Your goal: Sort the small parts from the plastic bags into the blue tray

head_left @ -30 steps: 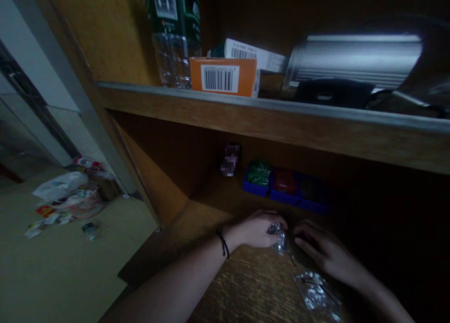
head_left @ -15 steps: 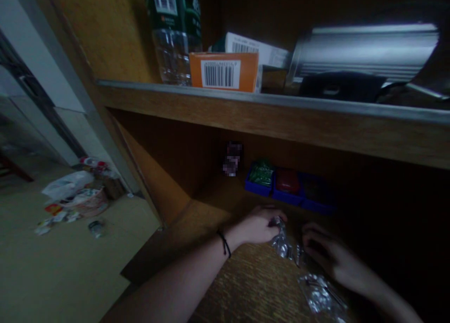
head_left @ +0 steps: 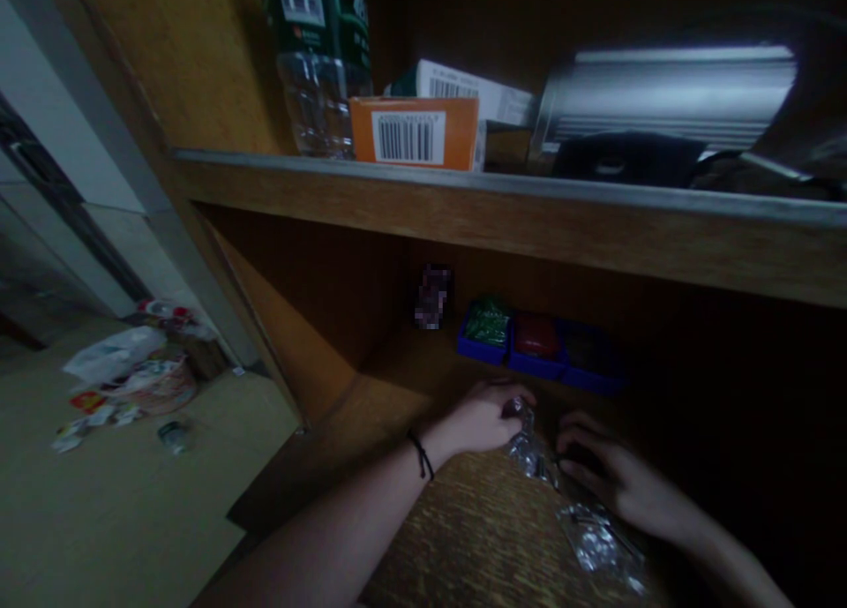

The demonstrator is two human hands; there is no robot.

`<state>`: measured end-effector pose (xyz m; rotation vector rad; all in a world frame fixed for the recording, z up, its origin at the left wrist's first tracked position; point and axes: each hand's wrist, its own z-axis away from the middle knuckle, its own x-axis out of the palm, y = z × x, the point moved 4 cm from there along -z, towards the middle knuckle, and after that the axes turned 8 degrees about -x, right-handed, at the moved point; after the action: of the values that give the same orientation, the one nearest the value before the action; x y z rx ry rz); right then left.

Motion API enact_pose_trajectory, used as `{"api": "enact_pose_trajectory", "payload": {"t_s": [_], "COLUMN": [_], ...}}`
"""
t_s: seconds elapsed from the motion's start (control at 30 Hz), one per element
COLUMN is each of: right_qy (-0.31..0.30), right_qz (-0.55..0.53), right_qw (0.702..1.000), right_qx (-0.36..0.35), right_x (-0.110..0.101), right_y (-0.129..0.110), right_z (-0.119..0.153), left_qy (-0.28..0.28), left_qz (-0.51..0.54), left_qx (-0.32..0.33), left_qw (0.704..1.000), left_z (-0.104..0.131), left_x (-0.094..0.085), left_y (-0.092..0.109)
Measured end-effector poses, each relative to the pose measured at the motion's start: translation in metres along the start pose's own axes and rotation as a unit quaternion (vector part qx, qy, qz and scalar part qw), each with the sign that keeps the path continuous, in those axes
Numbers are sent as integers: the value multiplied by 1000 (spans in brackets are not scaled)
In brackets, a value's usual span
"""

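Note:
My left hand (head_left: 493, 416), a dark cord bracelet at its wrist, pinches the top of a crumpled clear plastic bag (head_left: 526, 454) on the lower shelf. Small dark bits show at the bag's lower end, too dim to name. Beside that end is my right hand (head_left: 592, 458), its fingers curled and closed; whatever sits between the fingertips is too dark to make out. Nearer to me, below the right hand, lies a second clear plastic bag (head_left: 599, 542) with thin dark pieces in it.
Behind my hands stand blue trays holding a green packet (head_left: 488, 319), a red packet (head_left: 535, 336) and dark contents (head_left: 586, 348). Above, the shelf edge (head_left: 463, 183) carries a bottle (head_left: 324, 87), an orange box (head_left: 414, 133) and a silver appliance (head_left: 668, 101). A full waste basket (head_left: 159, 386) stands on the floor.
My right hand has moved slightly left, closer to the bag's lower end. The left hand keeps its pinch on the bag. The whole view has shifted a little.

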<state>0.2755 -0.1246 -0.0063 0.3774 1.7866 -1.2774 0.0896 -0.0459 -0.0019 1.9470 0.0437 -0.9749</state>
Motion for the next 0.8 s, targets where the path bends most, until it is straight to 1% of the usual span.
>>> {"api": "enact_pose_trajectory", "payload": {"t_s": [0.23,0.43,0.63,0.8], "right_qy": [6,3,-12,-6], "right_qz": [-15,3,11,0], "right_qw": [1000,1000,1000,1000], "right_qx": [0,8,1,-8], "right_x": [1,1,2,1], "right_y": [-1,-4,-6,-8], "right_z": [0,2,1,1], "left_qy": [-10,-14,-7,-4], "left_qz": [3,2,1,-2], "left_qx": [-8,-21,-16,-8], "left_qw": [1000,1000,1000,1000], "left_z": [1,1,1,1], "left_x": [-1,-2,-1,-1], "left_y": [3,2,0,1]}}
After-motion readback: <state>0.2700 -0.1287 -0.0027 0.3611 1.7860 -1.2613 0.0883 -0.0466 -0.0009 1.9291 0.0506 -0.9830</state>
